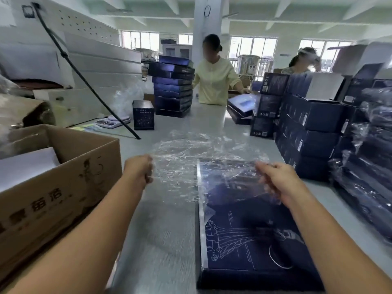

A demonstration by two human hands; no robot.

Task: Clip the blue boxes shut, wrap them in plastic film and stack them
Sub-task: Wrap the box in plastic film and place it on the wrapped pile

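Two bare hands hold a crinkled sheet of clear plastic film (186, 160) stretched between them above a grey table (161, 240). The left hand (140, 168) is curled into a fist around the film's left edge. The right hand (277, 183) has its fingers curled around the right edge. Under the right half of the film a flat blue box (244, 234) lies on the table, close to the person, with its lid closed. White line drawings and a thin white ring are printed on the lid. The small print beside them is too blurred to read.

At the left a brown cardboard carton (63, 183) stands open. Its side carries large dark Chinese characters and a sketched figure, and white sheets (25, 166) lie inside it. Farther up the table are a small upright dark box (143, 115) with fine white print that cannot be read, a white scale (112, 122), and a tall stack of blue boxes (172, 88). A person in a pale yellow top (214, 81) stands beside that stack. Along the right side of the table more blue boxes (307, 124) are piled in rows. Nearest the right edge, film-wrapped boxes (371, 162) are stacked.
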